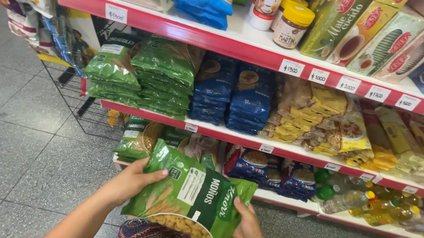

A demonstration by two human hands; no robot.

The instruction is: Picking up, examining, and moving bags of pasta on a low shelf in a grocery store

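Observation:
I hold a green bag of pasta (pixel 190 198) with a clear window showing pale pasta shapes, in front of the bottom shelf. My left hand (pixel 132 179) grips the bag's left edge, thumb over its face. My right hand (pixel 248 228) clasps its lower right corner. The bag is tilted, its printed face turned up toward me. Just behind it, on the lowest shelf, lie more green pasta bags (pixel 139 137).
Red-edged shelves (pixel 231 135) carry stacks of green bags (pixel 161 74), blue bags (pixel 233 95) and yellow pasta packets (pixel 327 123). Oil bottles (pixel 378 207) lie low at right. Jars (pixel 293 23) and boxes stand on top. A wire rack (pixel 75 94) stands left on grey tiled floor.

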